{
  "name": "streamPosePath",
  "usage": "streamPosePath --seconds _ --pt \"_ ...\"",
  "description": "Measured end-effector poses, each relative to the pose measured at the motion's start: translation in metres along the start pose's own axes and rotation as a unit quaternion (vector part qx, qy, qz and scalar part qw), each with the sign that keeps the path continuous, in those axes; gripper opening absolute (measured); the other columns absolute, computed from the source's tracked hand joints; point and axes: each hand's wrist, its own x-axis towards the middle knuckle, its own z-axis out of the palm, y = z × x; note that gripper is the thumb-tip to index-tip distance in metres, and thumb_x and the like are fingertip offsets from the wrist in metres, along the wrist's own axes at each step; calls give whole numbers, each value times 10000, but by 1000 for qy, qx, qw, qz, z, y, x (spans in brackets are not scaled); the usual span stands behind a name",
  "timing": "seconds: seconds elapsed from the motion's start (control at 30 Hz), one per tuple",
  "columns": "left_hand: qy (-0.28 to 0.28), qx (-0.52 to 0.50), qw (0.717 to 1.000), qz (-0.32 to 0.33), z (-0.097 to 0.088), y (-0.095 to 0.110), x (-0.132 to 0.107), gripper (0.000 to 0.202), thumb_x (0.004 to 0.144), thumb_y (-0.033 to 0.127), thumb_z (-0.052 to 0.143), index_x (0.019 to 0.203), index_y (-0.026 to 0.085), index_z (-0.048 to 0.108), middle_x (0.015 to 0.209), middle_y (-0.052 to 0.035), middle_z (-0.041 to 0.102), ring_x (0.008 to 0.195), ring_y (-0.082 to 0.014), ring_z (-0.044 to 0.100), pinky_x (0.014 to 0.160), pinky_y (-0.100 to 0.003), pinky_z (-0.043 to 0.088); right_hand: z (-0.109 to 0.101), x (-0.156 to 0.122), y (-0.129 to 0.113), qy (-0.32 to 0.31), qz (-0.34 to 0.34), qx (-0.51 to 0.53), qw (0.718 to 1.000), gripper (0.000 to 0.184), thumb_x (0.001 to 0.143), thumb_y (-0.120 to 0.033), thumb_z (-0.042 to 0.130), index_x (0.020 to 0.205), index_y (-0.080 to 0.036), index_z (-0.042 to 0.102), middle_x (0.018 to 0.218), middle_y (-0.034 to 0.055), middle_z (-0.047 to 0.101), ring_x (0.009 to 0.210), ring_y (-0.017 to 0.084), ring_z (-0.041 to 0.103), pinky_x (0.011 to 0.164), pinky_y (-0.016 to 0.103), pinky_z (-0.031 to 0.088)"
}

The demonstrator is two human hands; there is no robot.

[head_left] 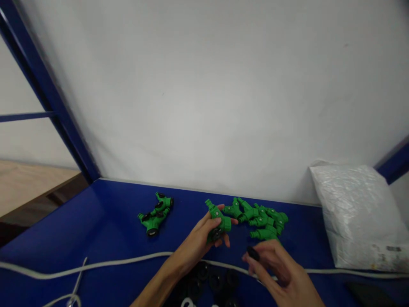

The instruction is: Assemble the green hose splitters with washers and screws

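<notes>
My left hand (203, 239) grips a green plastic fitting (217, 219) above the blue table (105, 230), fingers wrapped round it. My right hand (276, 266) pinches a small black ring-shaped part (253, 253) between thumb and fingers, just right of the fitting. A pile of several green fittings (262, 218) lies behind both hands. A smaller group of green fittings with black parts on them (156, 214) lies to the left.
Several loose black parts (212, 281) lie at the near edge under my arms. A white cable (96, 266) runs across the table. A white plastic bag (359, 213) leans at the right. A white wall and blue frame posts (47, 94) stand behind.
</notes>
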Motion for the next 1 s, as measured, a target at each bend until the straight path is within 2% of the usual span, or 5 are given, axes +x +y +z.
streamPosePath --seconds 0.17,0.4,0.57,0.8,1.0 --pt "-9 -11 1000 3 2 1 -1 373 931 329 591 1272 183 632 953 -72 700 686 -126 608 637 -244 373 10 48 -35 -16 29 189 981 323 907 -450 667 1133 -222 625 812 22 749 728 182 683 674 293 506" --pt "-40 40 998 28 -3 8 5 341 938 329 586 1233 171 649 1002 -89 705 690 -133 649 578 -233 333 24 73 -19 -8 41 362 931 287 814 -340 799 1045 -218 680 807 33 738 678 153 625 612 273 475" --pt "-58 64 996 2 -6 7 2 429 943 358 594 1342 205 568 1062 -90 715 719 -155 707 583 -230 346 24 70 -7 3 24 374 927 241 717 -294 875 906 -231 739 884 27 736 673 126 633 594 231 497" --pt "-69 64 995 -14 -3 12 -1 417 932 292 597 1332 176 583 1050 -91 729 715 -152 700 702 -266 431 21 65 -3 -9 53 398 916 302 711 -265 882 997 -275 787 908 19 764 663 106 656 604 199 522" --pt "-44 86 995 -9 -8 10 3 376 925 292 603 1279 167 619 963 -73 722 593 -99 656 529 -205 326 20 64 -7 -28 72 406 910 332 664 -250 910 977 -270 802 938 26 779 751 112 686 696 181 550"
